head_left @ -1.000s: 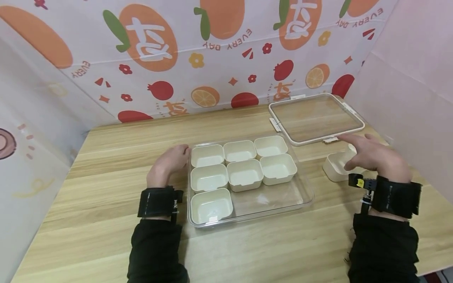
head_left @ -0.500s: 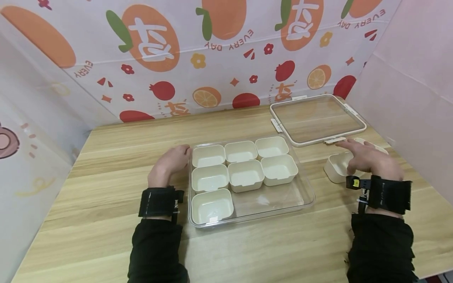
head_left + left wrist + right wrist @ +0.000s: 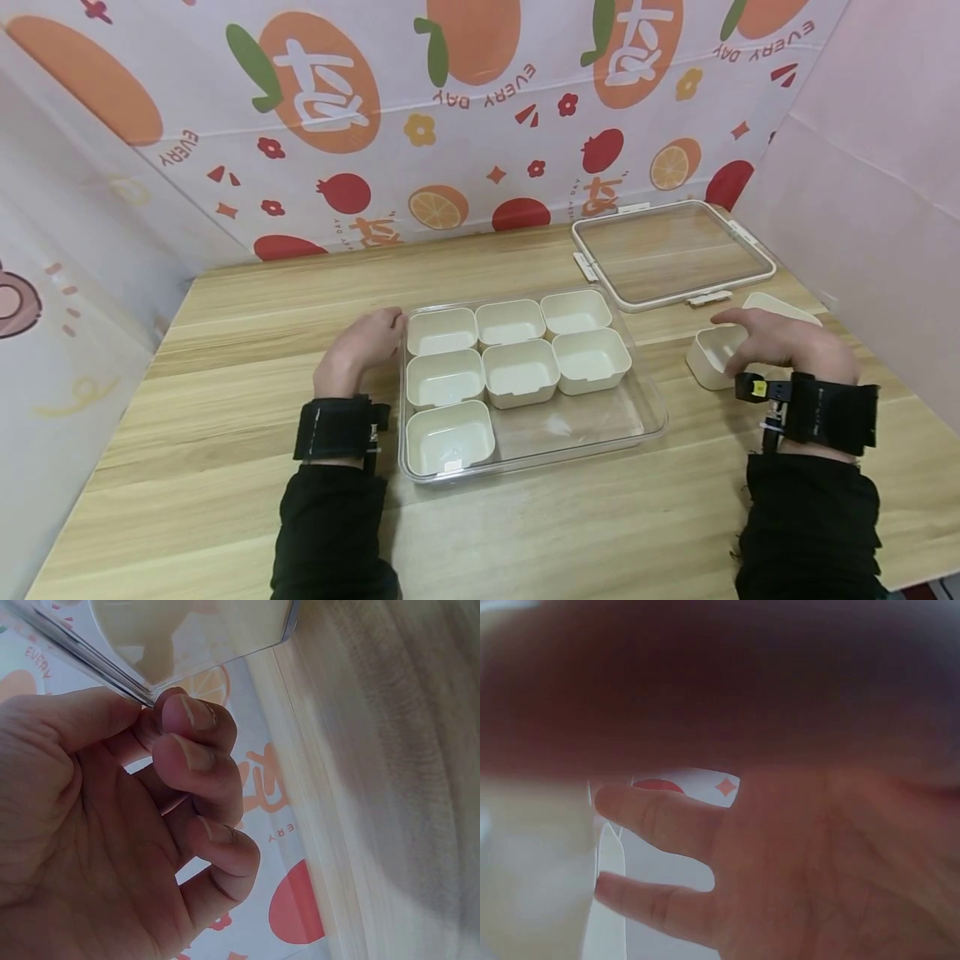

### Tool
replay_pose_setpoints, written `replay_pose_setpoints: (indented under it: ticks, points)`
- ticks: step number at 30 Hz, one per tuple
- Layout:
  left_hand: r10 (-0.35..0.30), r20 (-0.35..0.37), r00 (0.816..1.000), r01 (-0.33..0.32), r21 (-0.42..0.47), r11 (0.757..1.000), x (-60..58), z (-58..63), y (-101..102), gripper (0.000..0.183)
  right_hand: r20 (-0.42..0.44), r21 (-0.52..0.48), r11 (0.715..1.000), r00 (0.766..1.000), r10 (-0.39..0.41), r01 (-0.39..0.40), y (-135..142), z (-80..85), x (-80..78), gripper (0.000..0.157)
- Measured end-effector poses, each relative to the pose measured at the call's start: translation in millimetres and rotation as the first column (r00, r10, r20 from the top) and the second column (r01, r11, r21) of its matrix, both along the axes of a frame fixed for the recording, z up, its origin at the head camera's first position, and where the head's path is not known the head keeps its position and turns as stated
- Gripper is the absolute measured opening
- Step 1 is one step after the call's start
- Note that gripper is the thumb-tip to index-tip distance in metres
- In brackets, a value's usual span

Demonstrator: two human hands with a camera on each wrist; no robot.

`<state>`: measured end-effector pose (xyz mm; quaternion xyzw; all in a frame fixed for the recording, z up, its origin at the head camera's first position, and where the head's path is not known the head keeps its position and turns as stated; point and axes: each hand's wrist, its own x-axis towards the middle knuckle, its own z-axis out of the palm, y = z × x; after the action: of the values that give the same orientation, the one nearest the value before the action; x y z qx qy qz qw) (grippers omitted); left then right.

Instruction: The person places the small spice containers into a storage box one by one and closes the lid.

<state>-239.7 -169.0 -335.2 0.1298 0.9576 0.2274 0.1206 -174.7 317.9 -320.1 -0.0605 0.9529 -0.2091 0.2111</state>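
In the head view, a clear plastic tray (image 3: 555,454) lies mid-table with several cream storage cups (image 3: 450,437) in it. My left hand (image 3: 362,350) is at its left side; in the left wrist view the thumb and index finger pinch the tray's edge (image 3: 124,691). My right hand (image 3: 787,343) grips a loose cream cup (image 3: 703,360) on the table right of the tray, partly hiding it. Its fingers (image 3: 660,900) touch the cup's side in the right wrist view, where a dark blur covers the upper part. Just behind stands another cream cup (image 3: 780,308).
A clear lid (image 3: 675,254) with a white frame and side clips lies at the back right, close behind the loose cups. A fruit-print cloth (image 3: 465,125) hangs behind the wooden table (image 3: 225,375), and a pale pink cloth (image 3: 885,167) on the right.
My right hand has moved left and down onto the loose cup, drawing its index finger in from near the lid clip. The rear cup shows more. My left hand keeps its place.
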Motion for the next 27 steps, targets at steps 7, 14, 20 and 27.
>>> replay_pose_setpoints:
  ticks: [7, 14, 20, 27]
  points:
    - [-0.005, -0.009, 1.0, 0.005, -0.002, 1.0, -1.5, -0.1, 0.6, 0.031, 0.038, -0.006, 1.0, 0.999, -0.026, 0.026, -6.8, -0.3, -0.4, 0.081]
    - [-0.005, -0.003, 1.0, 0.005, 0.006, 1.0, -2.5, -0.7, 0.9, 0.031, -0.007, 0.046, 0.998, 0.999, -0.04, 0.04, -9.5, -1.7, -1.4, 0.076]
    - [-0.011, -0.012, 1.0, 0.01, -0.013, 1.0, -2.0, -1.9, 0.6, 0.031, -0.038, 0.099, 0.992, 0.997, -0.07, 0.074, -12.5, -2.1, -2.2, 0.08]
    - [-0.002, -0.008, 1.0, 0.002, -0.013, 1.0, -1.3, -1.5, 0.6, 0.031, -0.003, 0.084, 0.99, 0.994, -0.113, 0.113, -14.2, -1.1, -2.3, 0.079]
